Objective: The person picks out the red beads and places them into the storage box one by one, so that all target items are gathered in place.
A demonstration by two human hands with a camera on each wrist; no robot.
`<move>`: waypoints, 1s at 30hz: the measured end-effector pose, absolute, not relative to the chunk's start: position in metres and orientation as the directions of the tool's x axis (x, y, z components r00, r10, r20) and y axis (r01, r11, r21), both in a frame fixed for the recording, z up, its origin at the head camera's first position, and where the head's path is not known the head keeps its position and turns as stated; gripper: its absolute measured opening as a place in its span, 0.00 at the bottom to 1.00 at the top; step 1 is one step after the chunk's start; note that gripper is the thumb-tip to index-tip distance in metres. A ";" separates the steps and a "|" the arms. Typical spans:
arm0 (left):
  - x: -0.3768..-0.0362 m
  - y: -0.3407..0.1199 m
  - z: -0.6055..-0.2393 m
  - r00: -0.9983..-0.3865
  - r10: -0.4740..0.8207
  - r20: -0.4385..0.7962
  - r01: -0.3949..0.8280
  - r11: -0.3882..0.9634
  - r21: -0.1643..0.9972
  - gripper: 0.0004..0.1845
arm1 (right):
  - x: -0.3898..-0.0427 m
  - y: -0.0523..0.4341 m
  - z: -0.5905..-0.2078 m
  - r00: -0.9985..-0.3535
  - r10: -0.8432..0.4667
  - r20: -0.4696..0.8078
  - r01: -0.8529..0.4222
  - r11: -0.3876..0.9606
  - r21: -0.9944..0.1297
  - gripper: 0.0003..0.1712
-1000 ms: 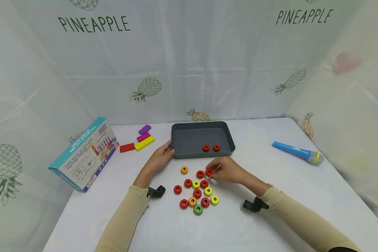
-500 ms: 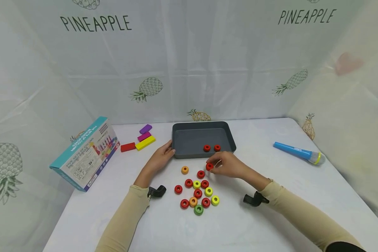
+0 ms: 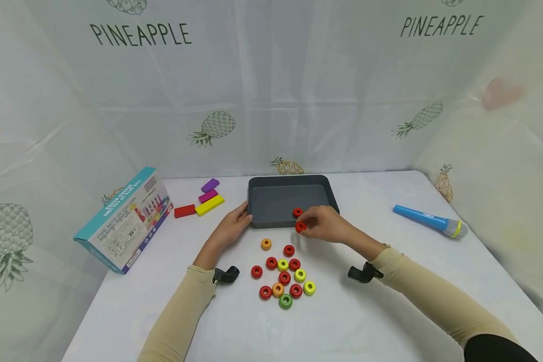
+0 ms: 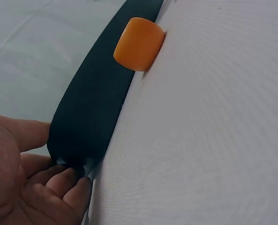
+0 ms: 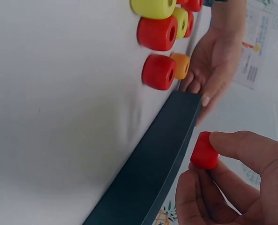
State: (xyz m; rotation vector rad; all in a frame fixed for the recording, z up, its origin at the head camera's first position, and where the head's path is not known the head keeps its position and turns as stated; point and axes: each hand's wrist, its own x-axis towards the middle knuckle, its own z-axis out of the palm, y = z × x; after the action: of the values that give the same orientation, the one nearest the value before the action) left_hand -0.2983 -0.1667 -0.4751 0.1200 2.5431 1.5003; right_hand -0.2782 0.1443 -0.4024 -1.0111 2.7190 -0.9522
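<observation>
Right now the right hand pinches 1 red ring between thumb and fingertips, and the right wrist view shows that ring clear of the table, just at the near wall of the grey tray. From this hand the tray's floor lies straight ahead, away from the person, with only that near wall between the ring and the inside. The ring's hole seems to face sideways toward the left hand rather than up, though the fingers cover part of it. Another red ring already lies on the tray floor near its front edge, just beyond the held one; whether the hand hides more there cannot be told.

The left hand touches the tray's near-left corner, fingers fairly straight against the wall, as the left wrist view shows at the tray corner. It is nearer the tray than the loose rings, while the right hand is nearer both.

Toward the table's near edge, 1 orange ring lies alone, and the remaining rings, red, yellow, orange and green, cluster behind the right hand. Far off, coloured blocks and a printed box sit toward the left edge, and a blue toy microphone toward the right edge.
</observation>
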 end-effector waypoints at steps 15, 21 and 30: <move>-0.300 -0.169 -0.479 -0.981 0.161 -0.105 -0.013 0.489 0.872 0.34 | -0.305 0.143 -0.402 -0.829 -0.546 0.116 -0.503 0.641 -0.579 0.14; -0.298 -0.167 -0.476 -0.980 0.164 -0.109 -0.012 0.502 0.865 0.35 | -0.312 0.143 -0.399 -0.840 -0.534 0.096 -0.482 0.653 -0.584 0.15; -0.298 -0.167 -0.476 -0.981 0.160 -0.106 -0.010 0.509 0.860 0.34 | -0.326 0.144 -0.400 -0.862 -0.502 0.066 -0.443 0.684 -0.580 0.17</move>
State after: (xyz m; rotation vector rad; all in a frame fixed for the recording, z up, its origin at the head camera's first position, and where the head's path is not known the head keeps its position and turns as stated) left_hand -0.2980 -0.1675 -0.4765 0.1293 2.5760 1.4703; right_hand -0.3260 0.1438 -0.4004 -0.7859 2.7914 -0.9221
